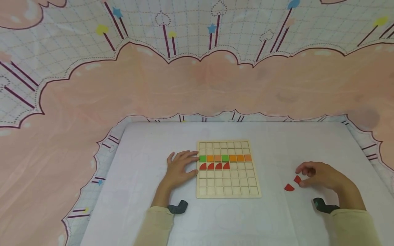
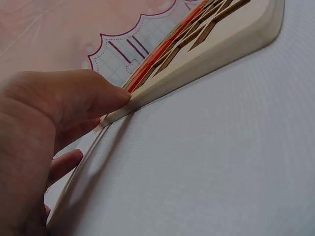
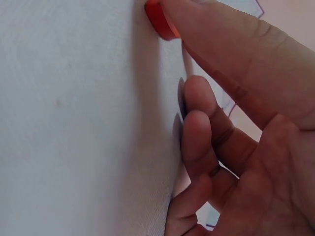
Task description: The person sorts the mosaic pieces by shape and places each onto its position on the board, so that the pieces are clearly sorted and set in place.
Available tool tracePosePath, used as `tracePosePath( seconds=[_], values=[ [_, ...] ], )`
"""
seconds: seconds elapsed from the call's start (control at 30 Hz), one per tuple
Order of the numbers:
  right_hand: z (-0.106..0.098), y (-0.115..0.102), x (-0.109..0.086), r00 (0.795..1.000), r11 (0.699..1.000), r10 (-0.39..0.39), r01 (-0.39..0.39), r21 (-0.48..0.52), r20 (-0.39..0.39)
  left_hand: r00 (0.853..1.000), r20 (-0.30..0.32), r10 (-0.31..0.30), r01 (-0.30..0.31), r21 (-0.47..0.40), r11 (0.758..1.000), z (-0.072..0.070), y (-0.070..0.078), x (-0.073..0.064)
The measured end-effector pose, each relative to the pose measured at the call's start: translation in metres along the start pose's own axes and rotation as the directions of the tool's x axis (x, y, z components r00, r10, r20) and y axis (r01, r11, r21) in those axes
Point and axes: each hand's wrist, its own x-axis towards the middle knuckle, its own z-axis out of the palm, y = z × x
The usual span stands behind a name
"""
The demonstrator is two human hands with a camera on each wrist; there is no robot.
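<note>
A wooden grid board [image 1: 227, 182] lies on the white table, with a row of green and orange square tiles [image 1: 225, 158] in it. Below that row sit several red quarter-circle tiles [image 1: 218, 166]. My left hand [image 1: 180, 171] touches the board's left edge, its fingers spread; in the left wrist view the thumb [image 2: 110, 97] rests against that edge. Right of the board, my right hand [image 1: 323, 176] has a red quarter-circle tile [image 1: 297, 179] between its thumb and index finger. The right wrist view shows the tile [image 3: 160, 20] at the thumb tip; the index finger is mostly hidden there.
Another loose red quarter-circle tile [image 1: 289, 187] lies on the table beside the right hand. Dark bands with camera mounts [image 1: 178, 207] are at both wrists. A pink patterned cloth [image 1: 197, 89] surrounds the white tabletop [image 1: 154, 133].
</note>
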Motion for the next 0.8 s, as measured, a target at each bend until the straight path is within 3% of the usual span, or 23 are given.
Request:
tracePosePath(
  seconds=[0.8],
  values=[
    [0.0033,-0.0091,0.0016,0.999,0.999,0.042,-0.042,0.007,-0.010,1.000,-0.011,0.015,-0.015,-0.010,1.000,0.0009,-0.0019,-0.0006]
  ],
)
